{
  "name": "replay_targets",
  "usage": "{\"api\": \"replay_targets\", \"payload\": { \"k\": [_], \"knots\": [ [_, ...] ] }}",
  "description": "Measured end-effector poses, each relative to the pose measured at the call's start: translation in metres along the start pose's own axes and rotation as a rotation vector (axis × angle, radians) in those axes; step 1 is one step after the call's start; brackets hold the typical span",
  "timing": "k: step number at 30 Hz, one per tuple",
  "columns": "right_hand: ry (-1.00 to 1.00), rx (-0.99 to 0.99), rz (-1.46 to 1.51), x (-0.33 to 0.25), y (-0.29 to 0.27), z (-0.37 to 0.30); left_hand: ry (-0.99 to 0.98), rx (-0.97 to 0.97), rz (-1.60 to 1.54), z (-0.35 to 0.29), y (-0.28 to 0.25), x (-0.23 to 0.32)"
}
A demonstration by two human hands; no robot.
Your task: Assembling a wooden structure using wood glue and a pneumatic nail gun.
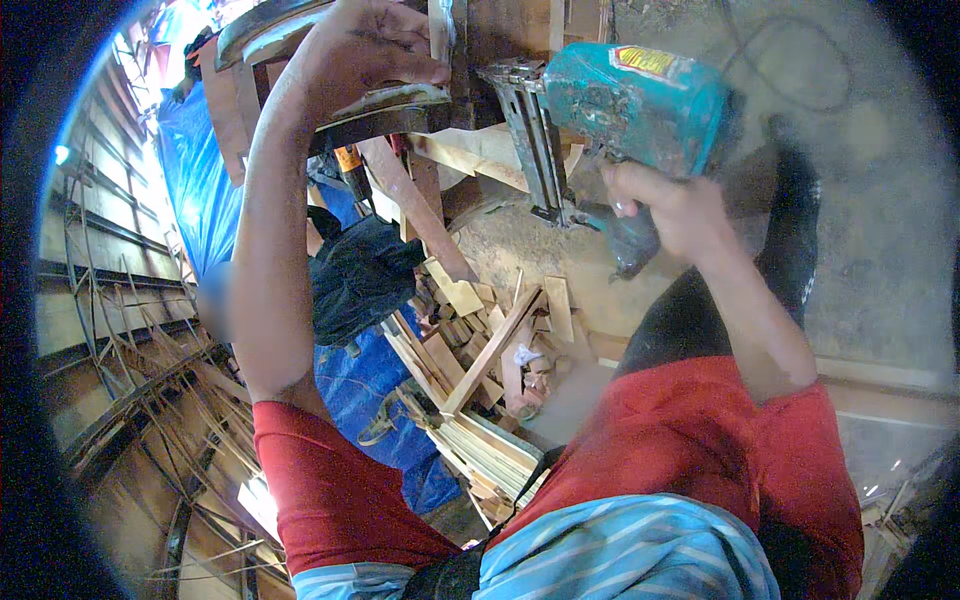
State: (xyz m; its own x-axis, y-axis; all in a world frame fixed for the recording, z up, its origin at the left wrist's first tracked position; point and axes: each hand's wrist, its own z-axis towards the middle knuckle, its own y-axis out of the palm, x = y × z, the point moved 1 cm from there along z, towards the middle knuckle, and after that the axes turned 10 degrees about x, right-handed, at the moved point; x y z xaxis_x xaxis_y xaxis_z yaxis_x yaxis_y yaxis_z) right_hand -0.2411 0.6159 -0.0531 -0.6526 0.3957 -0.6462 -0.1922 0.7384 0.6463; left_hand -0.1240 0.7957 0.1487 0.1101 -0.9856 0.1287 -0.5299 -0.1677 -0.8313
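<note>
My right hand point(665, 205) is wrapped around the handle of a teal nail gun point(640, 105). Its dark metal magazine point(537, 150) hangs down on the left, and its nose points at a wooden workpiece point(390, 115) at the top of the view. That workpiece is a curved frame with brown panels and pale smeared patches. My left hand point(375, 50) grips it just left of the nail gun's nose, fingers bent over its edge. The upper end of the workpiece runs out of view.
Below lies a heap of wood offcuts point(480, 340) with long strips point(480, 450). A blue tarp point(350, 400), a dark cloth point(365, 275) and an orange-handled tool point(352, 165) are on the left. Thin rods point(140, 330) line the far left. A hose point(790, 100) curls on the floor.
</note>
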Motion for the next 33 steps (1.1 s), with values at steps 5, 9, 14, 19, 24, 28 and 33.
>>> {"api": "replay_targets", "payload": {
  "k": [5,9,14,19,24,28,33],
  "knots": [
    [0.031,0.007,-0.057,0.003,-0.003,0.001,-0.085,0.092,0.032,-0.002,0.004,0.001],
    [0.036,0.033,0.034,-0.003,0.002,-0.003,-0.144,0.002,-0.134,0.003,0.001,-0.025],
    [0.006,-0.009,0.052,0.002,-0.002,0.002,-0.071,-0.137,-0.258,0.011,0.010,-0.034],
    [0.005,-0.007,0.013,0.000,-0.003,0.001,0.003,-0.283,-0.383,0.016,0.017,-0.037],
    [-0.007,-0.001,-0.033,-0.003,-0.003,-0.001,-0.142,-0.174,-0.376,0.021,0.009,-0.056],
    [-0.013,0.015,-0.058,0.001,-0.006,0.000,0.429,-0.155,-0.330,0.024,0.014,-0.046],
    [-0.009,0.013,-0.071,0.002,-0.005,0.002,-0.010,-0.196,-0.122,0.020,0.008,-0.052]
  ]
}}
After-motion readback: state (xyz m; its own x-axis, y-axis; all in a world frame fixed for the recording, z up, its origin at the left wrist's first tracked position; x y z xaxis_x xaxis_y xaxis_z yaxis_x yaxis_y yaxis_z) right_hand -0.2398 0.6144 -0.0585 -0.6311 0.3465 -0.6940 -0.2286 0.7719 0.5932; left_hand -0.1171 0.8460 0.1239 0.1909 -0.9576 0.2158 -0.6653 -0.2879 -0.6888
